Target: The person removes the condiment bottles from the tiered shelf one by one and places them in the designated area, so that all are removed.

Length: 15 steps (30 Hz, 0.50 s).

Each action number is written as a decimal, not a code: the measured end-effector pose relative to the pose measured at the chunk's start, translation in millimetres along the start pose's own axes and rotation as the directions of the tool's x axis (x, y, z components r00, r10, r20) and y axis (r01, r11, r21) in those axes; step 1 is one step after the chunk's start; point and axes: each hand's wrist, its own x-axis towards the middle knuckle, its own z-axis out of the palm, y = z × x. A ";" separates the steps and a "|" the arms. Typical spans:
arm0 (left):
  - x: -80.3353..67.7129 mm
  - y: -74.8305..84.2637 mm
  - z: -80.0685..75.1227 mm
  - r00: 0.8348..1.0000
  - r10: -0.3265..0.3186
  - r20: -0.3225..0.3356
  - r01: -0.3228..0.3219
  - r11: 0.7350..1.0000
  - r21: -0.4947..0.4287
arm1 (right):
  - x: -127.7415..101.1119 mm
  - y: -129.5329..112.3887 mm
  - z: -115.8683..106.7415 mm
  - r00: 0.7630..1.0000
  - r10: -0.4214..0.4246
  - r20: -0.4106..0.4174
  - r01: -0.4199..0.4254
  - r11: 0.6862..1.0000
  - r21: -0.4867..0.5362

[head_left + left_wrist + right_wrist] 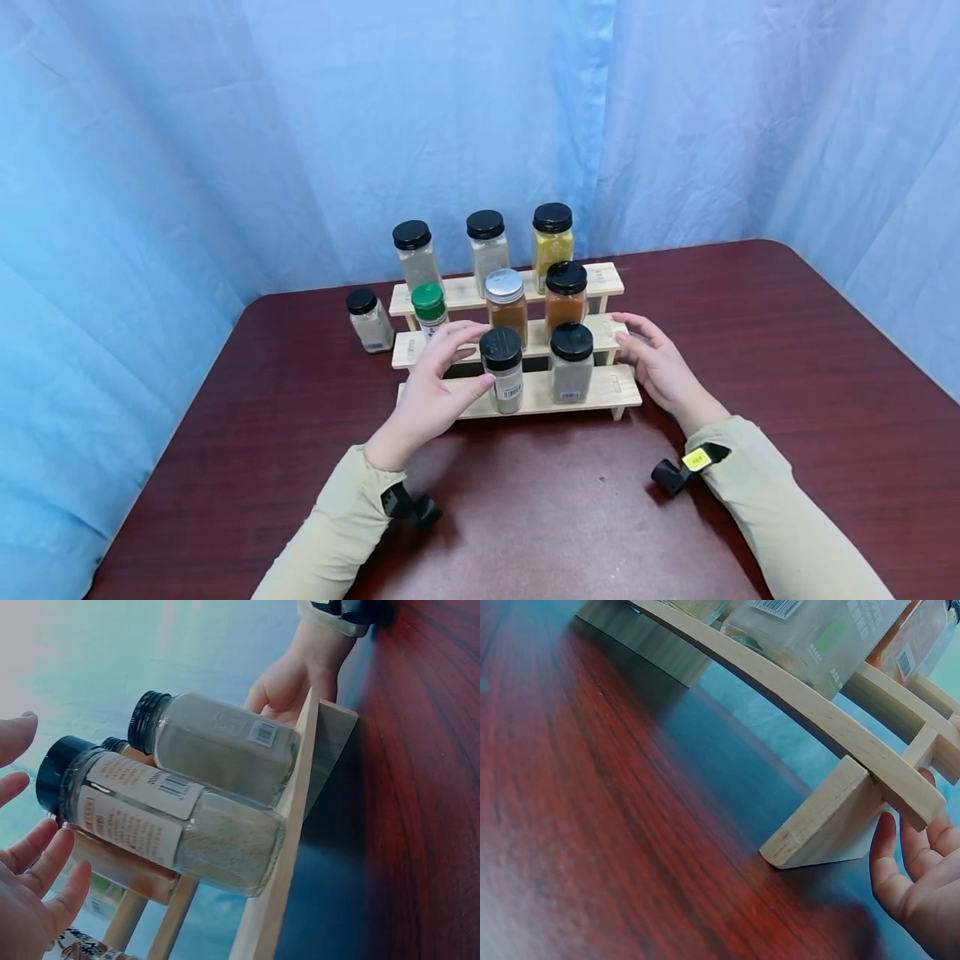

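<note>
A black-capped spice jar (504, 375) with a white label stands on the lowest tier of the wooden spice rack (536, 402). My left hand (435, 387) is spread around its left side, thumb and fingers apart; the left wrist view shows a gap between the fingers (52, 859) and the jar's cap. To the right on that tier stands a square black-lidded jar (572, 371) of greyish powder. At the rack's right end my right hand (660, 367) rests its fingertips near the middle tier's end, fingers loosely bent. Its exact contact is partly hidden.
On the middle tier are a green-capped jar (429, 304), a silver-lidded jar (506, 304) and a black-lidded orange-brown jar (566, 300). The top tier holds three black-lidded jars, one yellow (553, 246). Another jar (371, 323) stands on the table (540, 508) left of the rack.
</note>
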 end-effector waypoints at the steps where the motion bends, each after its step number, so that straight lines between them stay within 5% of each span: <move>1: -0.1 -0.4 1.2 1.000 -0.004 0.004 0.004 1.000 0.000 | -0.1 0.3 -0.1 1.000 -0.003 0.002 0.003 1.000 0.001; 15: -1.3 -5.8 9.1 0.998 -0.050 0.046 0.049 0.999 0.019 | -0.9 -0.7 0.6 1.000 0.001 0.001 -0.001 1.000 0.004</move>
